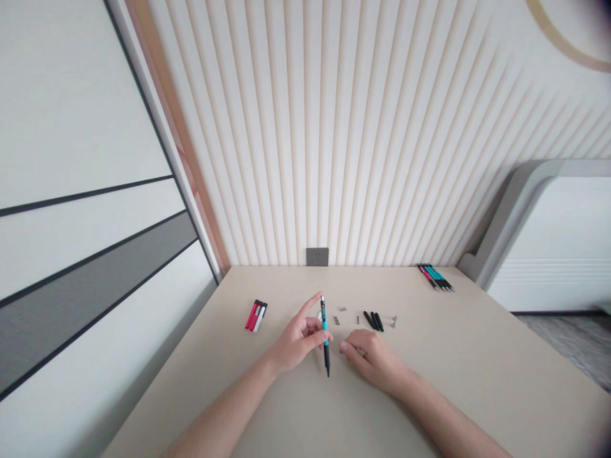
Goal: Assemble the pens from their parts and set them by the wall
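Note:
My left hand [296,343] grips a blue and black pen [326,338] between thumb and fingers, its index finger stretched up by the pen's top. The pen stands nearly upright, with its black tip pointing down above the table. Just to the right, my right hand [373,357] is closed low over the table, apart from the pen. Its curled fingers hide whatever may be inside. Beyond my right hand lie several black pen grips [374,320]. Small metal clips [337,320] are scattered behind the two hands, and small silver cone-shaped tips [394,321] lie right of the grips.
Pink and white pen barrels [256,316] lie side by side on the left of the beige table [296,420]. At the far right corner is a row of several pens [436,278]. A ribbed wall with a dark socket [317,257] rises behind the table.

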Demonstrator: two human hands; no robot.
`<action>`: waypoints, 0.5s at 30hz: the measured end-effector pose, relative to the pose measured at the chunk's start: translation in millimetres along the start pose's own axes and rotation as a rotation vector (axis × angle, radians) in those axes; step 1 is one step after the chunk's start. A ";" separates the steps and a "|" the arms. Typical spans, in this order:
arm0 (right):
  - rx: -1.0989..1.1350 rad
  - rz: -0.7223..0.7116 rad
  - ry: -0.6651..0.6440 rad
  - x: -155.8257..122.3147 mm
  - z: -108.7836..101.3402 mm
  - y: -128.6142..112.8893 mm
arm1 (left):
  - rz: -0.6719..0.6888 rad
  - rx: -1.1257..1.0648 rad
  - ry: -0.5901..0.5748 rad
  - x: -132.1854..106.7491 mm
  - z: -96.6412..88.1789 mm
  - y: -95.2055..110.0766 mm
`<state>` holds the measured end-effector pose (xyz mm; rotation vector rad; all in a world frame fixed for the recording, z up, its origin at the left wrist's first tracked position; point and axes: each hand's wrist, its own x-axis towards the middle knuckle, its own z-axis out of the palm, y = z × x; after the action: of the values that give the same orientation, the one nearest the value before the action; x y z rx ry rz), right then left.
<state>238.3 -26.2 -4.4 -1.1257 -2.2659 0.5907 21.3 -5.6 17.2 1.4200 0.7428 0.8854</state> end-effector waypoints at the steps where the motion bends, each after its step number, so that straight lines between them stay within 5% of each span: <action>1: -0.002 -0.003 -0.005 0.0 0.1 -0.1 | 0.006 -0.010 -0.003 0.0 0.4 -0.8; 15: -0.078 -0.049 -0.027 -0.2 -1.9 0.6 | -0.017 0.038 -0.014 1.0 -2.9 -8.9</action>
<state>239.9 -25.8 -3.4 -1.1018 -2.3513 0.5052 19.9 -2.8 8.3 1.4500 0.7638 0.8516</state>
